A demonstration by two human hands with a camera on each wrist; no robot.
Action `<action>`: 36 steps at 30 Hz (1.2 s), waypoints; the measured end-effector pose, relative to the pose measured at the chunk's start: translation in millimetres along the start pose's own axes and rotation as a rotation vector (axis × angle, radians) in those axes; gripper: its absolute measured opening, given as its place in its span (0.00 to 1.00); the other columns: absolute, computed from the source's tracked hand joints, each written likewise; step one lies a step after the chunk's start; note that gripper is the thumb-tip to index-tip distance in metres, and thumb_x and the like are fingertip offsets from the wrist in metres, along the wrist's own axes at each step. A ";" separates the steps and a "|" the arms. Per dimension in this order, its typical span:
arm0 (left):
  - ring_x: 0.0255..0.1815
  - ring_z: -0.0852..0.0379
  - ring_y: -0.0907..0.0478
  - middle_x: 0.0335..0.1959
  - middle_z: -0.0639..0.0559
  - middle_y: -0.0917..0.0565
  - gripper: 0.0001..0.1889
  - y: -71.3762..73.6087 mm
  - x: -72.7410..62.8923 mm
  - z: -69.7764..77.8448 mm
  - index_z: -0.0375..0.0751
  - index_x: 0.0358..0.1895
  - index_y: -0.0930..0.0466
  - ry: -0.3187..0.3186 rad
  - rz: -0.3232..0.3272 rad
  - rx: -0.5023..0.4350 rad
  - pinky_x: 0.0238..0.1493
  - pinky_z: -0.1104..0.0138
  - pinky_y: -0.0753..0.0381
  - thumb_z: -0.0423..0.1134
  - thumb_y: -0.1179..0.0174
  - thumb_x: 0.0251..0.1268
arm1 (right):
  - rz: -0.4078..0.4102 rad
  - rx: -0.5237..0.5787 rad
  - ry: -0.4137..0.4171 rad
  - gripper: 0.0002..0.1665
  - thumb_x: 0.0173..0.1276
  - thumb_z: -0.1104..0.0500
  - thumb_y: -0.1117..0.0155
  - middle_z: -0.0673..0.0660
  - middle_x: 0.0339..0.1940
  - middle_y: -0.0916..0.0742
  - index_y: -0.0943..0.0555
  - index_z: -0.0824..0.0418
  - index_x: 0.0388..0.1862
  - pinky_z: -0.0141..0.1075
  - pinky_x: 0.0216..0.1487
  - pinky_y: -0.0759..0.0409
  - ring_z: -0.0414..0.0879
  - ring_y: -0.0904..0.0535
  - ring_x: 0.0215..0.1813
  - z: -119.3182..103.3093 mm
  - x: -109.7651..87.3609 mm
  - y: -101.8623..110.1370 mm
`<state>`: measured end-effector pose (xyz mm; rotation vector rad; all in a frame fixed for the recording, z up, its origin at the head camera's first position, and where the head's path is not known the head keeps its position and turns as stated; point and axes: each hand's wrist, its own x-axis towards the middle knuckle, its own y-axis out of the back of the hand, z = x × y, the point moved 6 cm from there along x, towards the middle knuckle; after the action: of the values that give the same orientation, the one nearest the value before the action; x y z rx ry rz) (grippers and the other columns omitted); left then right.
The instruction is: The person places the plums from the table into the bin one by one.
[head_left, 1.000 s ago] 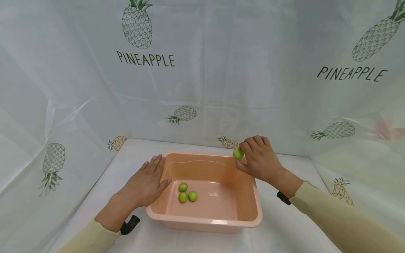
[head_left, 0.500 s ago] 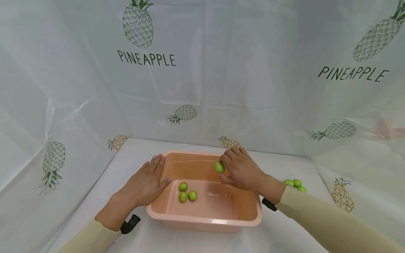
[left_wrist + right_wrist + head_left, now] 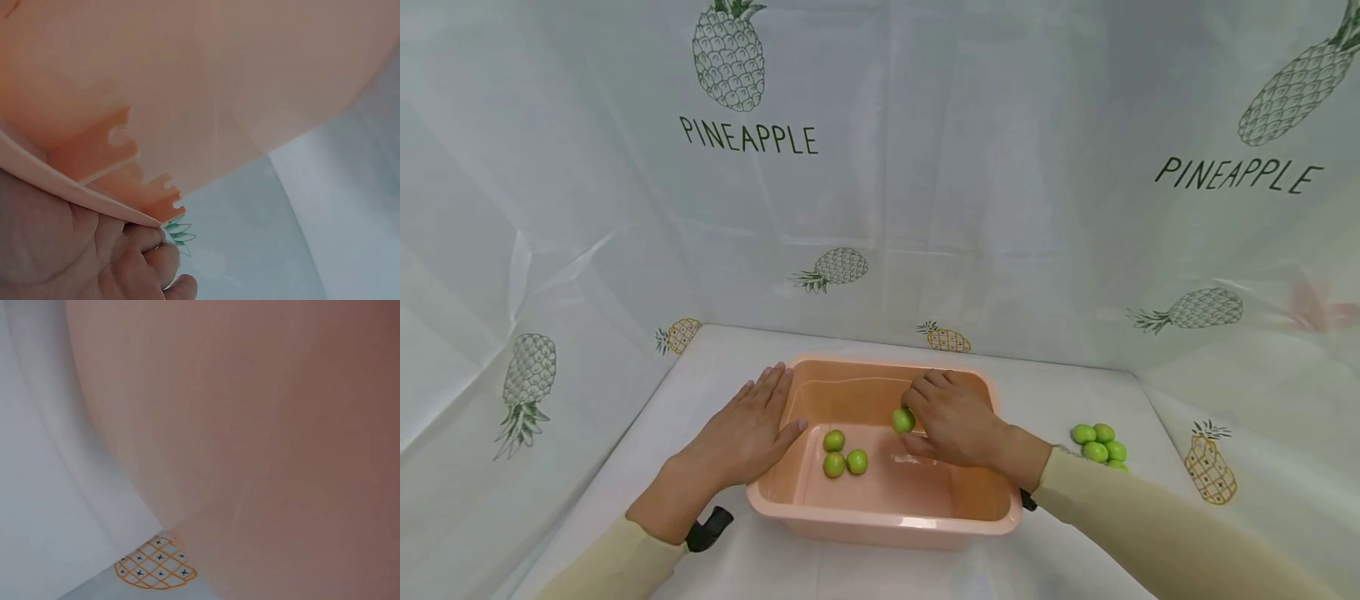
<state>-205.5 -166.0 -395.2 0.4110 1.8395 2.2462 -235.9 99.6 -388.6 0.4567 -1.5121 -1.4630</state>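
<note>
A: ok so what are the hands doing, they look pretty far apart?

B: yeah, well apart. Right hand has a small green fruit pinched between thumb and fingers, over the right half of a peachy basin. Can't tell how high it is above the bottom tbh.

A: and the left hand?

B: laid along the basin's left rim, fingers straight, thumb poking out over the inside. Left wrist cam has the rim right up against the palm. Right wrist cam is mostly just basin wall.

A: anything in the basin?

B: three loose fruits bunched on the bottom towards the left, one behind, two in front.

A: and outside it?

B: basin's on a white counter, back rim near the counter's far edge. Then a fruit pile by the right edge, a bit in front of the far right corner. At least five, partly behind the right sleeve.

A: backdrop?

B: pale sheet past the far edge, pineapple drawings all over, "PINEAPPLE" printed twice lol.
</note>
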 end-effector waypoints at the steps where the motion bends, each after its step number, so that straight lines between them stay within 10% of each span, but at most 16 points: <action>1: 0.85 0.32 0.47 0.84 0.29 0.44 0.42 0.2 0.1 0.1 0.23 0.82 0.48 0.000 -0.001 0.000 0.82 0.39 0.41 0.54 0.49 0.83 | -0.005 -0.003 -0.002 0.17 0.72 0.43 0.33 0.48 0.39 0.19 0.19 0.55 0.45 0.42 0.49 0.22 0.47 0.24 0.47 -0.2 -0.1 -1.6; 36: 0.85 0.32 0.47 0.84 0.28 0.45 0.41 1.9 -1.5 1.7 0.23 0.82 0.48 -0.011 0.007 -0.019 0.82 0.39 0.41 0.53 0.49 0.84 | 0.007 -0.093 -0.048 0.22 0.71 0.44 0.31 0.52 0.43 0.17 0.19 0.59 0.51 0.42 0.48 0.24 0.50 0.26 0.46 4.7 -3.9 -8.1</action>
<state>-203.5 -165.4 -393.2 0.4264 1.8129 2.2587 -240.5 103.6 -396.7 0.3627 -1.4748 -1.5418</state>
